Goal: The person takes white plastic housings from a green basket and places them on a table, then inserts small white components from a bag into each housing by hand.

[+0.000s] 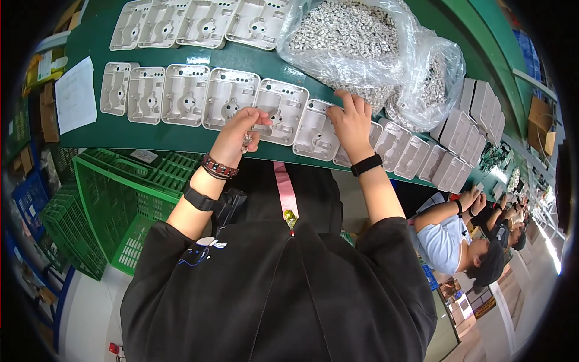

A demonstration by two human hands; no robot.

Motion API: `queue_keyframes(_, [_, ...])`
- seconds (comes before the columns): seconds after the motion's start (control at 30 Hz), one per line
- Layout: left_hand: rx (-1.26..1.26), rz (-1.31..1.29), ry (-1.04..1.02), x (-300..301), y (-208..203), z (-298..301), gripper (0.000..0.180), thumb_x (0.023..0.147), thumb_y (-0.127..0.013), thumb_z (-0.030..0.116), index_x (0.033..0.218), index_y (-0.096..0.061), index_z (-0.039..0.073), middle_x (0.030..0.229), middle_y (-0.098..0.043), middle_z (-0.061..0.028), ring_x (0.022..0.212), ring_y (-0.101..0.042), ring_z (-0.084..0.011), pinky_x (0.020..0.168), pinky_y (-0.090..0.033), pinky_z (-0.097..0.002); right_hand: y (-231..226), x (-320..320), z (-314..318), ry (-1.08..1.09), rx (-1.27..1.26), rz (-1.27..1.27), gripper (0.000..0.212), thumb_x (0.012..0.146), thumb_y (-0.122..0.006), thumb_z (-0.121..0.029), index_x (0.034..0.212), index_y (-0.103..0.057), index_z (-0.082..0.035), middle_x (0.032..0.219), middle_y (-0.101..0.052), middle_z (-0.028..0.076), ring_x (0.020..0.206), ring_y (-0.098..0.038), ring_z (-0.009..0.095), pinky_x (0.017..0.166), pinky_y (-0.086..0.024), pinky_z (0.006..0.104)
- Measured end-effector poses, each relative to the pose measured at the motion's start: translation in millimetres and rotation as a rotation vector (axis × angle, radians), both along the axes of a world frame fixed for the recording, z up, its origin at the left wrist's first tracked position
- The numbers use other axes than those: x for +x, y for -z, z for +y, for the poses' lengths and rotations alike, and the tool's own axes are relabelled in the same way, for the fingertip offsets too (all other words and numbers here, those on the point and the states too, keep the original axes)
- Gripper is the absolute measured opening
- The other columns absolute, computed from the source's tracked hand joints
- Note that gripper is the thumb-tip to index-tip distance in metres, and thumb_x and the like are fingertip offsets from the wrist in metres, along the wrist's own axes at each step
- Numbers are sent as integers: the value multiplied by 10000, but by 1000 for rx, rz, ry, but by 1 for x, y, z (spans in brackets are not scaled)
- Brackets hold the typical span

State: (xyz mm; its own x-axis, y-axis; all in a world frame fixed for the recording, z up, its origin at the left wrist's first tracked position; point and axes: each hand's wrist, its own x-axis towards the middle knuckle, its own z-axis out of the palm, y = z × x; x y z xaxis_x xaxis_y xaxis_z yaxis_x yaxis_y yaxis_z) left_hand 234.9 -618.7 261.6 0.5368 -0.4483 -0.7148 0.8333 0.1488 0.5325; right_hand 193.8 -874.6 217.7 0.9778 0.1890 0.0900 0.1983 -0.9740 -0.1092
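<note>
A: Holding anything with the hands?

B: Curling the left hand (240, 133) around a few small pale pieces (246, 142), tucked against the palm. Bringing thumb and forefinger close together above the fifth grey housing (289, 96) from the left in the near row.

A: Pinching something at the tips too?

B: Not managing to tell; seeing too little between them.

A: And doing what on the right?

B: Arching the right hand (353, 123) over the right side of the sixth housing (313, 136), spreading the fingers moderately. Failing to tell whether gripping that wall or merely touching.

A: Seeing more along the counter (114, 133)?

B: Noticing a far row of housings (208, 27), all facing open side up. Finding a big clear bag (347, 30) bulging with small pale pieces, sitting just beyond the right hand, and a smaller clear bag (434, 78) leaning beside it.

A: Looking further out?

B: Spotting a white sheet (75, 96) lying at the left end, a green crate (90, 202) standing below the near edge, stacked grey parts (482, 114) rising at the right, and a person in a pale shirt (443, 244) reaching to the counter past them.
</note>
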Motion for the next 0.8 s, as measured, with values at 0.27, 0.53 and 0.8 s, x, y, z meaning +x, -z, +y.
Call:
queue_keyframes(0.27, [65,-126,66,9,-5,13,201,891,-426,208,975,-515,49,894,-559,-49,468,-352,-57,441,-286,-189,-2,-1,-5,-140,-47,38,33,666,-591,-163,692,-589,-142,1073,-534,-27,964,-479,191,792,-354,334])
queue_keyframes(0.53, [63,-148,65,14,-2,22,219,900,-415,234,976,-514,54,892,-556,-55,477,-360,-57,442,-288,-188,-1,5,-7,-177,-40,89,82,693,-583,-150,768,-602,-123,1107,-519,-5,983,-471,205,821,-354,347])
queue_keyframes(0.8, [-106,-45,211,13,-16,9,525,902,-255,507,1082,-461,59,957,-544,-82,515,-397,-68,435,-292,-178,-34,-17,22,120,220,42,170,697,-596,-106,867,-608,-105,1039,-516,67,947,-468,259,796,-366,366])
